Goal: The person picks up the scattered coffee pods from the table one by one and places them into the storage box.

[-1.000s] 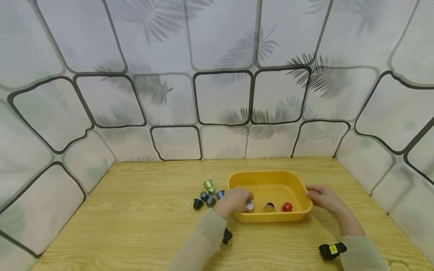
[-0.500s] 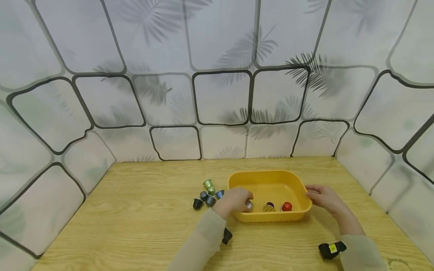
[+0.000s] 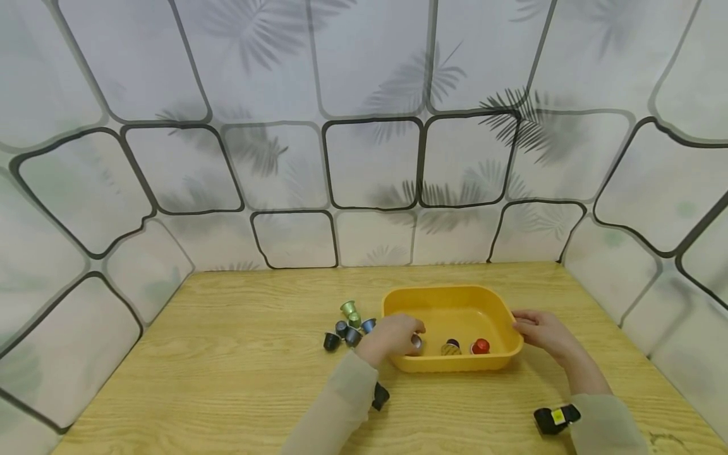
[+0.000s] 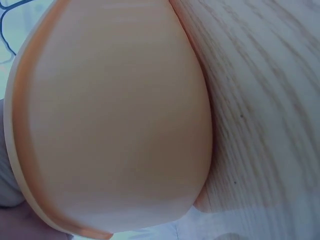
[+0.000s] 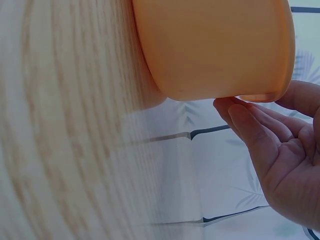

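A yellow plastic tray [image 3: 449, 364] stands on the wooden table. My left hand [image 3: 392, 335] reaches over its left front corner. Its curled fingers hold a coffee capsule [image 3: 417, 342] with a pale round face, low inside the tray; the hand hides most of it. Two more capsules lie along the near inner wall: a gold one with a dark end [image 3: 452, 348] and a red one [image 3: 480, 347]. At the tray's right end, my right hand [image 3: 543, 332] grips the rim, its fingertips [image 5: 241, 116] against the outer wall. The left wrist view mostly shows the tray's outside.
Left of the tray lies a loose group of capsules: green ones [image 3: 350, 309], a blue one [image 3: 369, 325], grey ones [image 3: 353, 337] and a black one [image 3: 332, 342]. A patterned curtain [image 3: 375, 164] encloses the back and sides of the table [image 3: 227, 373].
The pale face of the capsule in my left hand has turned and sunk slightly, so less of it shows. Both hands and the tray stay almost in place.
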A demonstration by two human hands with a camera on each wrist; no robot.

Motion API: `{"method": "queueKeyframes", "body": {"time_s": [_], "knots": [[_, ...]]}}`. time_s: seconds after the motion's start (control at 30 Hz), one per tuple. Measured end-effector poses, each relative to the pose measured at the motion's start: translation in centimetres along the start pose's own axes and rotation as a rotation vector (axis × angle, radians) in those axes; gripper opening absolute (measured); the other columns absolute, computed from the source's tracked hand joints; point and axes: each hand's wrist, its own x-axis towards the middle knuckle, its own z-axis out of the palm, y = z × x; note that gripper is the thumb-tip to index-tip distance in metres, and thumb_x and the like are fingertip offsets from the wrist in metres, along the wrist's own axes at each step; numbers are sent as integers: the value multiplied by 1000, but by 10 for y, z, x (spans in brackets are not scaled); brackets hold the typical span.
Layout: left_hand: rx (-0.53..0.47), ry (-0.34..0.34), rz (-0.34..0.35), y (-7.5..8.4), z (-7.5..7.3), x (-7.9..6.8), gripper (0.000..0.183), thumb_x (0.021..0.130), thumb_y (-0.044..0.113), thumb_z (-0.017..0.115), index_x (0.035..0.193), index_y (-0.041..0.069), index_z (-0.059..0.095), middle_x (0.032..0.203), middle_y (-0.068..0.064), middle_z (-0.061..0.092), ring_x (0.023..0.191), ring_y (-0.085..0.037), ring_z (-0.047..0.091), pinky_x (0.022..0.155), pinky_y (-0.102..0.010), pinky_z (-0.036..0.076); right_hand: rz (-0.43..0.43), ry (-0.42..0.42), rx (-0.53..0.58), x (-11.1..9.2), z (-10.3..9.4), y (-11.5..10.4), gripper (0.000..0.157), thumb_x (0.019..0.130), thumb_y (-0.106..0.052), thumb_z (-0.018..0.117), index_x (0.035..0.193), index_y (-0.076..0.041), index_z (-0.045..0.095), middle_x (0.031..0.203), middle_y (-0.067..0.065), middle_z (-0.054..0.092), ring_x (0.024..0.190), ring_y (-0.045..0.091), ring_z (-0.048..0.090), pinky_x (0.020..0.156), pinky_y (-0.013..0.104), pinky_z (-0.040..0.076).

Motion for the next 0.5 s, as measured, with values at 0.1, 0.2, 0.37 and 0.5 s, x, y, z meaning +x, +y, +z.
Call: {"method": "queueKeyframes", "body": {"time_s": [0.1,0.2,0.37,0.5], "knots": [[-49,15,2,-2,1,0,30,82,18,61,112,13,61,108,2,60,96,-10,54,78,-22,43,-8,-2,4,0,0,-1,49,92,-12,45,123,23,31,121,36,40,103,36,50,79,34,47],[-123,39,12,-3,3,-1,33,83,20,62,115,12,60,110,2,59,97,-9,53,78,-21,43,-12,-1,4,0,-1,-1,48,92,-11,45,122,23,31,120,36,40,103,36,51,79,34,47],[-232,96,42,-6,6,-4,35,83,23,63,115,11,59,111,2,58,99,-9,53,81,-23,43,-6,6,-8,0,0,0,48,92,-12,46,122,23,32,120,36,41,103,37,50,78,35,47],[-274,147,67,-8,7,-7,34,83,22,63,114,9,58,111,0,58,101,-12,53,82,-24,44,1,13,-19,-1,1,-1,49,93,-14,46,122,23,32,120,36,41,104,38,50,78,35,47]]}}
